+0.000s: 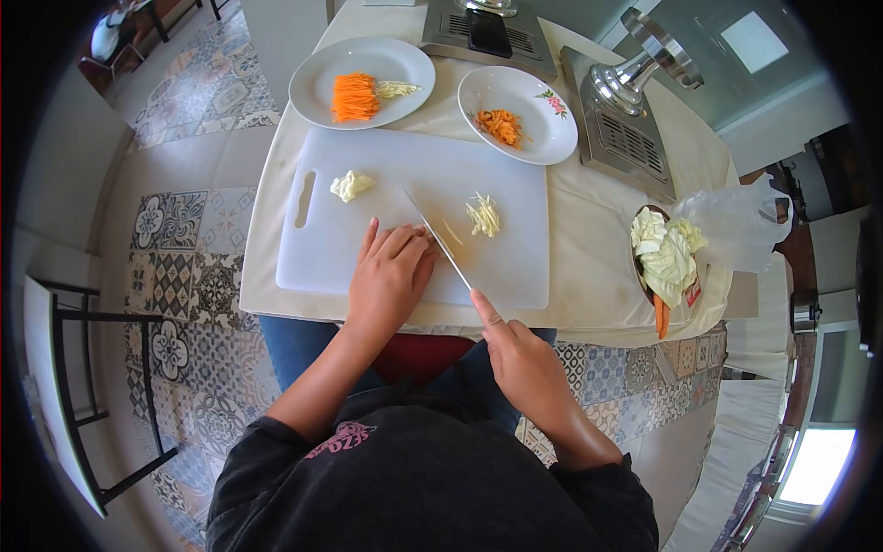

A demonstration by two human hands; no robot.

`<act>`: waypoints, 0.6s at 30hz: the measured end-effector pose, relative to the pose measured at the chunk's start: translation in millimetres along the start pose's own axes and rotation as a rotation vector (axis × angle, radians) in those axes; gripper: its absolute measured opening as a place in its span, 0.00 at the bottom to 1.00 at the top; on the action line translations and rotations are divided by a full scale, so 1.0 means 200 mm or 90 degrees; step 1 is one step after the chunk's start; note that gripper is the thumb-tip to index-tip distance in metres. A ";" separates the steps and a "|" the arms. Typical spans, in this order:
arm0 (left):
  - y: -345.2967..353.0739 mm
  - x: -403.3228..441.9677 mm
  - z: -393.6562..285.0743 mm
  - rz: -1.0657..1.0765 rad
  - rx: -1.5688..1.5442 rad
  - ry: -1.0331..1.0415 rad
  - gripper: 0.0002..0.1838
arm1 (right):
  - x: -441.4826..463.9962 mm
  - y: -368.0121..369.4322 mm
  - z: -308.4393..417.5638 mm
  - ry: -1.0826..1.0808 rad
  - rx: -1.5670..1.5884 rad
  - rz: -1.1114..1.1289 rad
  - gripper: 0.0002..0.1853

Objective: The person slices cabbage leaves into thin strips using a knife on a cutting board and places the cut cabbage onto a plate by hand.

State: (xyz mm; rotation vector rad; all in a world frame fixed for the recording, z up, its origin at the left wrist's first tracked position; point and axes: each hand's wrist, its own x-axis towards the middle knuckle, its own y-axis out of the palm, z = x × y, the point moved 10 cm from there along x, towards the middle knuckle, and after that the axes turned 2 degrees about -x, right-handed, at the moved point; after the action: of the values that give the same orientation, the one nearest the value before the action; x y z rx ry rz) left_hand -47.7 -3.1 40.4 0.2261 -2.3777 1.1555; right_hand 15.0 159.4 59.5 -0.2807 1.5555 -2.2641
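My right hand (526, 359) grips a kitchen knife (443, 244), its index finger stretched along the spine. The blade rests slantwise over the white cutting board (386, 152), right beside the fingertips of my left hand (394, 271). Those fingers are bent and press down on what looks like a small pale piece of cabbage, mostly hidden beneath them. A thin pale strip (452, 232) lies just right of the blade. Farther right on the board is a small heap of cabbage shreds (483, 215). A folded chunk of cabbage (351, 186) sits at the board's upper left.
Behind the board, one plate (310, 99) bears carrot sticks (355, 97) and pale shreds; a flowered plate (543, 138) holds shredded carrot (501, 127). Metal appliances (612, 138) and a phone (488, 33) stand farther back. At right are cabbage leaves (667, 253), a carrot (660, 316) and a plastic bag (736, 221).
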 end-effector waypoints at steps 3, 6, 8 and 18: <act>0.01 0.00 0.01 0.002 -0.022 -0.019 0.10 | -0.04 -0.03 -0.02 0.004 0.010 0.002 0.34; 0.01 0.00 0.01 0.006 -0.036 -0.031 0.11 | -0.08 -0.05 -0.06 0.024 0.027 0.015 0.34; 0.01 0.00 0.01 0.004 -0.036 -0.032 0.11 | -0.11 -0.07 -0.07 0.039 0.040 0.029 0.33; -0.01 0.00 0.01 -0.024 -0.025 -0.022 0.12 | -0.22 -0.12 -0.11 0.068 0.020 0.038 0.31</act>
State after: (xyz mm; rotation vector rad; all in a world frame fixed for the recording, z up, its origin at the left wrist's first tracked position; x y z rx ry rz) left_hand -48.1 -4.8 41.2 0.2773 -2.4132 1.0946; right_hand 43.0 204.5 76.8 -0.1043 1.5573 -2.2880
